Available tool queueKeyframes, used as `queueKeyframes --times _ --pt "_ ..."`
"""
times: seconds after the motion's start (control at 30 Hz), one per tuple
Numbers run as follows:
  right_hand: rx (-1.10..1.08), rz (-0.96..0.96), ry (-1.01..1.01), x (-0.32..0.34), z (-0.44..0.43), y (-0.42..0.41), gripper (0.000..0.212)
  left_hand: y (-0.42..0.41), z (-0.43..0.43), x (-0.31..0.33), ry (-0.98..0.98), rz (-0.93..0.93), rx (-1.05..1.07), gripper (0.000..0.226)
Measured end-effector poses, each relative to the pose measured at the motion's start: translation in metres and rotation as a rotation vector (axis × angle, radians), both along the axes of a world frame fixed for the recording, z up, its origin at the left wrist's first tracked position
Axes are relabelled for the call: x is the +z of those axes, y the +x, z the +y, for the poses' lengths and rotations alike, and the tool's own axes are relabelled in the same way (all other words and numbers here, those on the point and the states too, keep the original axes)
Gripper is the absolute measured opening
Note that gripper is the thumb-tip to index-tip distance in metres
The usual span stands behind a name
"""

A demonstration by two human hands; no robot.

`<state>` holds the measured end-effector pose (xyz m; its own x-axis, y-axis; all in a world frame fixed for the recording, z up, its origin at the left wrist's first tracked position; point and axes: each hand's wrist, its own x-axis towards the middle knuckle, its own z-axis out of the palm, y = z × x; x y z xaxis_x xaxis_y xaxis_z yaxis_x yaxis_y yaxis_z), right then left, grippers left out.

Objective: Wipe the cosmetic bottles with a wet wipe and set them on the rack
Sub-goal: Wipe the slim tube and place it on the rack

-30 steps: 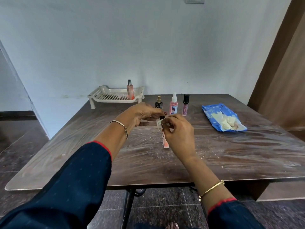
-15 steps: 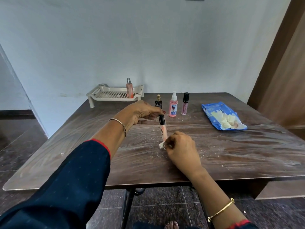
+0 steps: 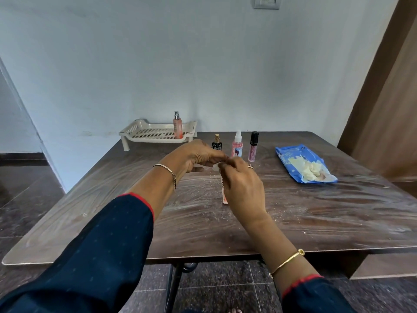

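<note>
Head view, step in hand: you are wiping one slim peach tube above the table; judged from this, the wiping is midway.
Left hand: fingers curled, pinching the tube's upper end, which is hidden behind them.
Right hand: fingers closed round the tube, pressing a small white wet wipe against it near the top.
Rack: at the far left edge of the table, with one pink bottle standing upright on it.
Waiting in a row: a black bottle, a spray bottle and a gloss tube, all upright, just beyond your hands.
Blue packet: to the right, open, wipes showing.
Next move: likely draw the wipe down the tube, then carry the tube to the rack.
Writing: print runs along the tube and the labels, too small to read.
</note>
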<state>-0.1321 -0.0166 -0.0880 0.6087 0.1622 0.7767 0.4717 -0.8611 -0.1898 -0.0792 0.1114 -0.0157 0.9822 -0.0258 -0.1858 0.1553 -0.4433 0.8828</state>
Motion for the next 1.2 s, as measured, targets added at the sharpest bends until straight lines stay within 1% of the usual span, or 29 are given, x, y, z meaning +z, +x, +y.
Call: queueKeyframes --times 0.1,0.2,0.43,0.6,0.77,0.83,0.9,0.97,1.03,1.07,1.13,1.2 --pt "-0.043 0.056 -0.117 -0.004 -0.001 -0.008 0.024 -0.001 -0.003 0.000 -0.007 -0.004 -0.006 0.022" --pt "-0.066 0.136 -0.151 -0.005 -0.003 -0.013 0.029 -0.001 -0.010 0.002 0.004 -0.005 -0.008 0.022" --pt "-0.020 0.313 -0.170 -0.029 -0.009 -0.020 0.019 0.003 -0.015 0.002 0.025 0.002 -0.002 0.023" --pt "0.024 0.369 -0.164 -0.032 -0.010 -0.022 0.025 0.004 -0.006 0.002 0.005 0.027 0.015 0.020" --pt "0.094 0.434 -0.137 -0.030 -0.018 -0.016 0.018 0.004 -0.003 0.000 -0.003 0.008 0.019 0.023" --pt "0.100 0.452 -0.067 -0.024 -0.024 -0.011 0.017 0.003 -0.002 0.000 0.007 0.005 0.005 0.024" --pt "0.077 0.439 0.082 -0.014 -0.032 -0.005 0.017 0.003 -0.001 0.000 0.016 0.001 -0.008 0.024" --pt "0.081 0.446 0.314 -0.001 -0.037 0.001 0.017 0.002 0.001 0.000 0.013 0.003 -0.015 0.024" --pt "0.172 0.482 0.599 0.010 -0.038 0.005 0.014 0.002 0.003 0.001 0.007 0.006 -0.021 0.023" --pt "0.208 0.478 0.690 0.014 -0.036 0.006 0.012 0.002 0.005 0.000 0.005 0.004 -0.022 0.023" --pt "0.224 0.454 0.725 0.020 -0.030 0.007 0.008 0.002 0.007 -0.002 -0.001 0.002 -0.029 0.023" --pt "0.216 0.429 0.702 0.019 -0.022 0.007 0.008 0.002 0.009 -0.005 -0.021 0.009 -0.047 0.022"
